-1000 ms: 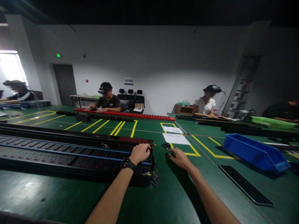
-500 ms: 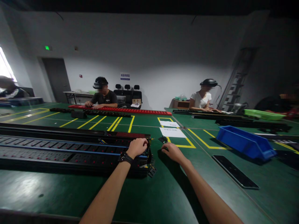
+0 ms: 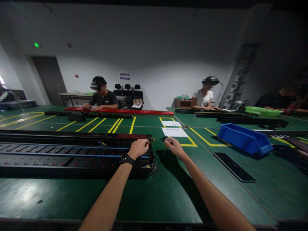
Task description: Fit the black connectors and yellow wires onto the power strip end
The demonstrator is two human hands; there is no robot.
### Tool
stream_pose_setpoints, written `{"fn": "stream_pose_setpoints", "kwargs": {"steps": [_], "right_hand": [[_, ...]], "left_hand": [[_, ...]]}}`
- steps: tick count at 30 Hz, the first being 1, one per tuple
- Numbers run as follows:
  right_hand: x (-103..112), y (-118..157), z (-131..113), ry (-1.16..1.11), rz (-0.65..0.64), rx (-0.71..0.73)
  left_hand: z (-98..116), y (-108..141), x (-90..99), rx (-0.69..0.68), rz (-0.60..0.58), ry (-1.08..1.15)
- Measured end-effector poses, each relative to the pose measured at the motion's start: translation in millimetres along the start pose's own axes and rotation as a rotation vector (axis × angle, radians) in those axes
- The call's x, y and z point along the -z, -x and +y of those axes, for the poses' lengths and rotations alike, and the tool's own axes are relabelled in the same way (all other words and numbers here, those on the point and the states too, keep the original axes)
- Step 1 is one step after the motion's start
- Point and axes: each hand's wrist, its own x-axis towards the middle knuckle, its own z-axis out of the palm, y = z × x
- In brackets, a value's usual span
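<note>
Long black rails (image 3: 60,162) with blue strips and rows of red dots lie along the left of the green table. My left hand (image 3: 139,148), with a dark watch at the wrist, rests on their right end, its fingers curled over the edge among small wires; what they grip is hidden. A small black connector (image 3: 154,171) sticks out at the lower corner. Right of the rails, my right hand (image 3: 173,146) hovers above the table with fingertips pinched together. Something tiny may be between them, too small to name. White paper sheets (image 3: 175,132) lie just behind it.
A blue bin (image 3: 244,138) and a dark phone-like slab (image 3: 234,166) are to the right. A long red frame (image 3: 127,111) crosses the far side, where two people with headsets sit. Farther right is a green tray (image 3: 263,111). A person's hand shows at the right edge.
My right hand has lifted slightly, and its fingers have drawn together where the small dark part lay near the papers. My left hand stays on the rail end. The view has shifted a little.
</note>
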Motion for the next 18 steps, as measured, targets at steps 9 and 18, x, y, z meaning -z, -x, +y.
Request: {"fn": "stream_pose_setpoints", "kwargs": {"steps": [9,18], "right_hand": [[-4.2,2.7,3.8,-0.521,0.02,-0.338],[-12.1,2.0,9.5,-0.507,0.06,-0.305]], "left_hand": [[-1.4,-0.9,0.0,-0.017,0.002,-0.007],[2.0,1.6,2.8,0.001,-0.008,-0.01]]}}
